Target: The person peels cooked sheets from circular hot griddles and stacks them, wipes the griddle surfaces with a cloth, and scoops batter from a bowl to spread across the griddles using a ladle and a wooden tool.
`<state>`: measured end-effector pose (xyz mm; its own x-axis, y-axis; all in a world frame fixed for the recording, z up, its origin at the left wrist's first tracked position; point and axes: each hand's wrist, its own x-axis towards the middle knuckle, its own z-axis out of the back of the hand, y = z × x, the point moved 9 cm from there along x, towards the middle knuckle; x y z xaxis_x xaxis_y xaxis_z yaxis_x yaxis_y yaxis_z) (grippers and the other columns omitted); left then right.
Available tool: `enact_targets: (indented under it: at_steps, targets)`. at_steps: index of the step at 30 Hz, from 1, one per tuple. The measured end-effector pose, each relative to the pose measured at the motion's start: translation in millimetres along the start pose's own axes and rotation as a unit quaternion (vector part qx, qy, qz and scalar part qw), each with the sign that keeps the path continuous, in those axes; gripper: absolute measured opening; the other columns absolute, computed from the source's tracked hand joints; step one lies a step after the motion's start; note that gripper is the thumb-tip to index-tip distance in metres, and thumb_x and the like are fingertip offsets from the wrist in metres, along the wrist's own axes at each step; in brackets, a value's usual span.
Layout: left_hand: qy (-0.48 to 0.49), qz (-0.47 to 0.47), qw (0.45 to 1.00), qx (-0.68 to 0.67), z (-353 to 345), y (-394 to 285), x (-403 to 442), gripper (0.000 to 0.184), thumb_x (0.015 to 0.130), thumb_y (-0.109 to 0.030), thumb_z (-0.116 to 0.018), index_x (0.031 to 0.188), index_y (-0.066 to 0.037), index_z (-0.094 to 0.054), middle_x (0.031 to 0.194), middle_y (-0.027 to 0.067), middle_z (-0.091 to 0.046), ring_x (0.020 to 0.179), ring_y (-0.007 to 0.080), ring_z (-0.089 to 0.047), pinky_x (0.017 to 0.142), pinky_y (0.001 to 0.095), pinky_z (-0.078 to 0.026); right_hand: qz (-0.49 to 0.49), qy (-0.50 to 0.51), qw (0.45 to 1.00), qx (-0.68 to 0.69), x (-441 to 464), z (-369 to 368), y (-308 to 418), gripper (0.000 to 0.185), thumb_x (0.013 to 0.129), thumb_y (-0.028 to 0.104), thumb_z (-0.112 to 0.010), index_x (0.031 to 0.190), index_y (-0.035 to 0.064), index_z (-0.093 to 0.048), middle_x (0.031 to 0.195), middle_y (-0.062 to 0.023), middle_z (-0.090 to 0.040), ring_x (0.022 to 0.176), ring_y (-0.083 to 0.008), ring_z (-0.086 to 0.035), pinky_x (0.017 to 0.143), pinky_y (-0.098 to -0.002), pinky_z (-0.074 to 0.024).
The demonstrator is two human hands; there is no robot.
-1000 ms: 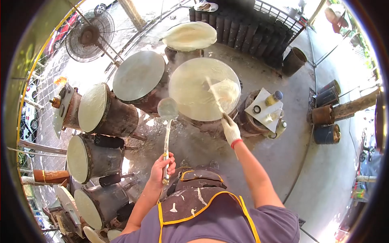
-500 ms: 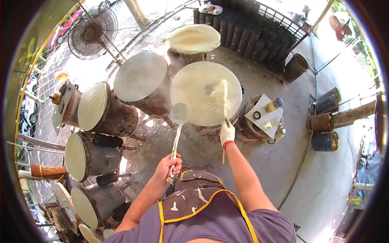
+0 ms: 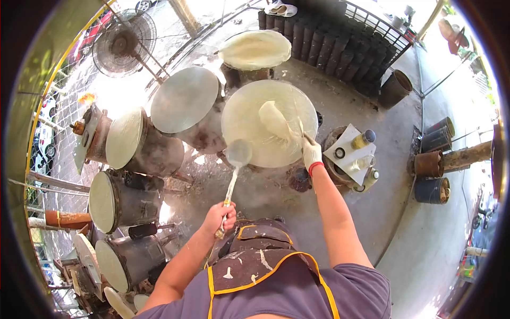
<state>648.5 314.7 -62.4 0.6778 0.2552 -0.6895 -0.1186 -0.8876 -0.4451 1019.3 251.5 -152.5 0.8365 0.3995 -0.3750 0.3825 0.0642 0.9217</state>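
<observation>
Pale batter [image 3: 275,118], thickest near the middle, coats a round griddle [image 3: 236,109]; a long-handled ladle [image 3: 238,153] slants toward seven o'clock, a thin stick [image 3: 301,127] toward four.

Bears, on a large round cream-coloured disc [image 3: 240,111], a smeared pale mass [image 3: 272,118]; carries, on grey concrete floor [image 3: 390,178], rust-brown metal drums [image 3: 159,153] and a dark cylindrical bucket [image 3: 394,90].
</observation>
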Motion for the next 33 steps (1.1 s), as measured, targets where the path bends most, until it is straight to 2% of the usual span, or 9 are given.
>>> enact_targets:
  at_steps: [2, 5, 12, 15, 19, 23, 26, 29, 33]
  targets:
    - [-0.027, -0.025, 0.998, 0.059, -6, -15, 11, 0.011, 0.087, -0.009, -0.052, 0.093, -0.003, -0.045, 0.064, 0.0033, -0.044, 0.043, 0.0091, -0.04, 0.035, 0.0226, -0.032, 0.035, 0.079, 0.988, -0.126, 8, -11, -19, 0.032, 0.089, 0.017, -0.055, 0.119, 0.0089, -0.062, 0.063, 0.0026, -0.054, 0.046, -0.0057, -0.038, 0.042, -0.0222, -0.0288]
    - [-0.053, -0.065, 0.98, 0.179, -15, -38, 39, 0.011, 0.085, -0.008, -0.052, 0.091, -0.003, -0.044, 0.06, 0.0029, -0.044, 0.041, 0.0105, -0.042, 0.034, 0.0251, -0.033, -0.155, 0.191, 0.964, -0.103, -74, -2, -8, 0.035, 0.089, 0.02, -0.054, 0.122, 0.0089, -0.059, 0.063, 0.0003, -0.054, 0.042, -0.0072, -0.038, 0.038, -0.0236, -0.0273]
    - [-0.186, -0.154, 0.889, 0.389, -28, -37, 104, 0.019, 0.082, -0.012, -0.054, 0.09, 0.0, -0.042, 0.06, 0.0075, -0.048, 0.04, 0.0185, -0.048, 0.036, 0.0338, -0.04, -0.181, 0.003, 0.978, 0.099, -154, -9, -97, 0.034, 0.09, 0.026, -0.054, 0.12, 0.0118, -0.057, 0.06, -0.0007, -0.048, 0.04, -0.0085, -0.037, 0.035, -0.0246, -0.027]
    - [-0.151, -0.145, 0.923, 0.323, -53, -26, 112, 0.013, 0.083, -0.009, -0.052, 0.086, -0.001, -0.042, 0.059, 0.0044, -0.045, 0.041, 0.0143, -0.045, 0.035, 0.0304, -0.037, -0.216, 0.13, 0.962, 0.106, -149, -48, -100, 0.026, 0.092, 0.026, -0.052, 0.114, 0.0129, -0.055, 0.063, -0.001, -0.049, 0.041, -0.0094, -0.038, 0.036, -0.0263, -0.028]
    - [0.159, -0.032, 0.985, -0.057, -71, -69, 52, 0.008, 0.092, -0.005, -0.046, 0.084, -0.004, -0.044, 0.059, -0.0022, -0.037, 0.04, 0.0034, -0.033, 0.033, 0.0185, -0.028, -0.133, 0.113, 0.98, 0.092, -133, -10, -30, 0.021, 0.091, 0.023, -0.053, 0.108, 0.0129, -0.057, 0.062, -0.0014, -0.05, 0.038, -0.009, -0.035, 0.034, -0.0241, -0.0252]
    - [0.09, -0.087, 0.992, -0.023, -64, -65, -1, 0.006, 0.093, -0.006, -0.045, 0.093, -0.001, -0.046, 0.065, -0.0011, -0.04, 0.043, 0.0027, -0.034, 0.034, 0.0173, -0.029, -0.091, -0.047, 0.993, 0.054, -103, 18, -37, 0.03, 0.089, 0.022, -0.056, 0.118, 0.0135, -0.06, 0.061, -0.0002, -0.049, 0.036, -0.0082, -0.034, 0.033, -0.0255, -0.0264]
    - [0.065, -0.056, 0.995, -0.059, -75, -75, -1, 0.009, 0.093, -0.007, -0.045, 0.098, 0.001, -0.047, 0.067, -0.0003, -0.041, 0.045, 0.0028, -0.035, 0.035, 0.0166, -0.03, 0.103, 0.117, 0.961, -0.23, -87, -20, -51, 0.037, 0.089, 0.016, -0.058, 0.124, 0.0079, -0.057, 0.069, 0.0037, -0.052, 0.054, -0.0041, -0.044, 0.045, -0.0202, -0.0342]
    - [0.052, -0.004, 0.997, -0.063, -61, -89, -4, 0.007, 0.091, -0.008, -0.049, 0.094, -0.001, -0.047, 0.067, -0.001, -0.043, 0.047, 0.0035, -0.038, 0.037, 0.0174, -0.032, -0.006, 0.183, 0.972, -0.149, -108, -39, -57, 0.034, 0.089, 0.014, -0.058, 0.122, 0.0059, -0.058, 0.073, 0.0045, -0.054, 0.063, -0.003, -0.047, 0.052, -0.018, -0.0352]
    - [0.035, -0.099, 0.994, -0.032, -29, -147, -26, 0.013, 0.091, -0.007, -0.046, 0.101, 0.002, -0.046, 0.068, 0.0018, -0.042, 0.046, 0.0049, -0.038, 0.035, 0.0184, -0.033, -0.114, 0.094, 0.989, -0.001, -117, -71, -35, 0.041, 0.091, 0.02, -0.055, 0.131, 0.0105, -0.05, 0.064, 0.0032, -0.047, 0.045, -0.004, -0.039, 0.039, -0.0202, -0.0309]
